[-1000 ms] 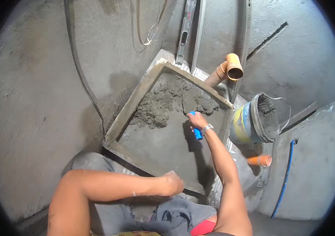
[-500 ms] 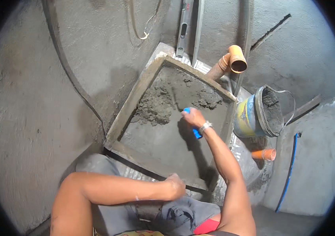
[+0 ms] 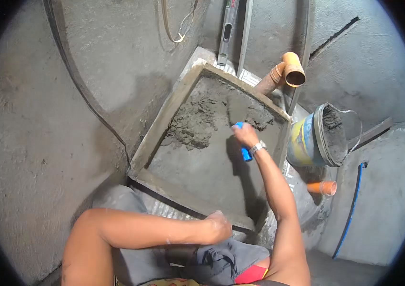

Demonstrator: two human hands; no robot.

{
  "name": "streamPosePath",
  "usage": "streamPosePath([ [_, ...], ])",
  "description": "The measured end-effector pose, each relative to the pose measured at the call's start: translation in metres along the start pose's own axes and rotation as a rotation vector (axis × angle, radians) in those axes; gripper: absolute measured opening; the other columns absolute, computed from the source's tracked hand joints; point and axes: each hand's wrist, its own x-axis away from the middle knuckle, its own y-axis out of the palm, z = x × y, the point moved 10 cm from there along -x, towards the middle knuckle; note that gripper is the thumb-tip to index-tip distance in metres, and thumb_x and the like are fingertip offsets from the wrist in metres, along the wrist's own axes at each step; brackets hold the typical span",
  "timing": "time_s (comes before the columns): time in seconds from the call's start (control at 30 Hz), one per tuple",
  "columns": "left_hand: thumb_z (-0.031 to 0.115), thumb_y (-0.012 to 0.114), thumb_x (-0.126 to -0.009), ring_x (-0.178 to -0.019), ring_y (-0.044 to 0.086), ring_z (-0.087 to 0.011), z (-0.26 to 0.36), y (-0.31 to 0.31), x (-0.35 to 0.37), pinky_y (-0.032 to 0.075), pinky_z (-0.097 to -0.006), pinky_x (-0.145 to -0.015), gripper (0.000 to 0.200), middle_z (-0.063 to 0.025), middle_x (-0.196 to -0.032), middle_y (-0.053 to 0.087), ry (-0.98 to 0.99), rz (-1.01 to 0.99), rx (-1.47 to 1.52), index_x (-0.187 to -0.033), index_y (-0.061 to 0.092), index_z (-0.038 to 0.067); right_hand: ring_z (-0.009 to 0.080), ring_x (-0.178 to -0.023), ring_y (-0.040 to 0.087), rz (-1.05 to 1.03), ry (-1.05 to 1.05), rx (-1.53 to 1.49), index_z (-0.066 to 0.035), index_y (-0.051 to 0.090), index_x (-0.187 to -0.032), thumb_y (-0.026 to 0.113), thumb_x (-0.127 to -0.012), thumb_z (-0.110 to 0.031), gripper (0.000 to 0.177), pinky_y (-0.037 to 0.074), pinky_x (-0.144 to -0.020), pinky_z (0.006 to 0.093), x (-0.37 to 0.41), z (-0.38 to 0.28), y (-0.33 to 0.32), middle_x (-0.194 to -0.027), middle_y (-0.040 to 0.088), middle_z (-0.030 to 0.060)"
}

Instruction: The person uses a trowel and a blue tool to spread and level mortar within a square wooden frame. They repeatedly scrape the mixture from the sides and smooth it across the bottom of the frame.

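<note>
My right hand (image 3: 247,135) is wrapped round the blue handle of a trowel (image 3: 237,108). The trowel's grey blade lies over the wet mortar toward the far side of a square, low-walled basin (image 3: 164,110). Left of the blade sits a rough heap of mortar (image 3: 194,125); a smaller rough patch (image 3: 259,117) is to its right. Nearer to me the mortar in the basin looks smooth. My left hand (image 3: 219,226) is closed in a fist over my lap, by the basin's near edge, with nothing visible in it.
Right of the basin stands a tilted bucket (image 3: 305,140) of mortar. An orange pipe elbow (image 3: 294,69) rises behind the basin, and a short orange pipe (image 3: 323,188) is at the right. A spirit level (image 3: 228,33) leans on the back wall. A cable (image 3: 81,83) runs down the left wall.
My right hand has moved the trowel slightly right and away from me, and its blade now shows broad side up. The view has shifted a little. My left hand stays a fist.
</note>
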Motion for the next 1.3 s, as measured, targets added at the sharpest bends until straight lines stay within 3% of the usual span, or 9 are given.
streamPosePath([
  [0.07, 0.016, 0.058, -0.081, -0.089, 0.067, -0.0232, -0.002, 0.002, -0.006, 0.048, -0.0368, -0.073, 0.018, -0.0076, -0.094, 0.070, -0.007, 0.010, -0.030, -0.089, 0.072, 0.008, 0.0400, -0.067, 0.064, 0.165, -0.036, 0.052, 0.005, 0.059, -0.067, 0.052, -0.083, -0.037, 0.045, 0.050, -0.064, 0.0477, -0.021, 0.012, -0.017, -0.068, 0.060, 0.0278],
  [0.23, 0.015, 0.059, -0.080, -0.089, 0.067, -0.0233, -0.004, -0.007, 0.001, 0.050, -0.0363, -0.072, 0.018, -0.0079, -0.095, 0.070, -0.017, -0.028, -0.003, -0.090, 0.072, 0.007, 0.0428, -0.072, 0.063, 0.176, -0.155, 0.189, 0.005, 0.062, -0.073, 0.054, -0.082, -0.030, 0.037, 0.051, -0.070, 0.0478, 0.009, -0.009, 0.012, -0.075, 0.062, 0.0286],
  [0.4, 0.014, 0.058, -0.081, -0.090, 0.067, -0.0238, -0.003, 0.005, -0.004, 0.051, -0.0369, -0.072, 0.019, -0.0093, -0.097, 0.070, -0.037, -0.053, -0.042, -0.091, 0.072, 0.006, 0.0187, -0.044, 0.057, -0.168, 0.148, -0.307, -0.005, 0.047, -0.065, 0.054, -0.085, -0.034, 0.036, 0.049, -0.046, 0.0364, 0.026, 0.006, -0.012, -0.054, 0.052, 0.0070],
  [0.57, 0.013, 0.058, -0.081, -0.090, 0.067, -0.0244, 0.005, 0.013, -0.007, 0.051, -0.0371, -0.073, 0.019, -0.0101, -0.096, 0.070, 0.001, -0.044, 0.000, -0.091, 0.071, 0.005, 0.0210, -0.046, 0.058, -0.162, 0.167, -0.371, -0.002, 0.048, -0.068, 0.053, -0.086, -0.031, 0.034, 0.049, -0.043, 0.0381, 0.016, 0.006, 0.021, -0.053, 0.052, 0.0075],
  [0.63, 0.013, 0.057, -0.081, -0.090, 0.067, -0.0246, 0.003, 0.014, -0.009, 0.051, -0.0371, -0.073, 0.019, -0.0101, -0.096, 0.070, 0.004, -0.041, 0.001, -0.092, 0.071, 0.005, 0.0199, -0.046, 0.058, -0.049, -0.127, 0.091, -0.001, 0.051, -0.072, 0.054, -0.086, -0.032, 0.034, 0.048, -0.044, 0.0373, -0.020, 0.020, 0.038, -0.054, 0.051, 0.0068],
  [0.67, 0.013, 0.057, -0.081, -0.091, 0.067, -0.0247, 0.002, 0.013, -0.008, 0.051, -0.0371, -0.073, 0.019, -0.0100, -0.096, 0.070, 0.000, -0.043, 0.001, -0.092, 0.071, 0.005, 0.0182, -0.046, 0.057, -0.291, 0.014, -0.096, -0.001, 0.054, -0.075, 0.055, -0.085, -0.032, 0.033, 0.047, -0.044, 0.0362, 0.001, 0.014, 0.037, -0.054, 0.051, 0.0060],
  [0.9, 0.013, 0.057, -0.081, -0.092, 0.066, -0.0252, -0.001, 0.003, -0.003, 0.051, -0.0375, -0.074, 0.020, -0.0107, -0.098, 0.069, -0.018, -0.042, -0.031, -0.093, 0.070, 0.005, 0.0252, -0.047, 0.062, -0.016, 0.142, -0.299, 0.003, 0.053, -0.065, 0.052, -0.085, -0.032, 0.040, 0.051, -0.045, 0.0397, -0.022, 0.011, 0.002, -0.053, 0.058, 0.0149],
  [1.1, 0.012, 0.056, -0.080, -0.091, 0.067, -0.0265, -0.001, 0.008, -0.004, 0.052, -0.0373, -0.074, 0.020, -0.0122, -0.096, 0.069, -0.009, -0.075, 0.049, -0.091, 0.071, 0.004, 0.0229, -0.044, 0.058, -0.303, 0.081, -0.250, 0.001, 0.052, -0.066, 0.053, -0.083, -0.027, 0.032, 0.049, -0.041, 0.0378, 0.012, -0.017, 0.037, -0.057, 0.057, 0.0134],
  [1.3, 0.012, 0.056, -0.079, -0.089, 0.067, -0.0271, -0.002, 0.004, -0.004, 0.052, -0.0382, -0.072, 0.020, -0.0128, -0.093, 0.070, -0.006, -0.041, 0.028, -0.090, 0.071, 0.004, 0.0215, -0.043, 0.057, -0.114, 0.220, -0.541, -0.001, 0.048, -0.068, 0.054, -0.084, -0.025, 0.029, 0.048, -0.038, 0.0374, 0.009, -0.008, 0.016, -0.056, 0.052, 0.0091],
])
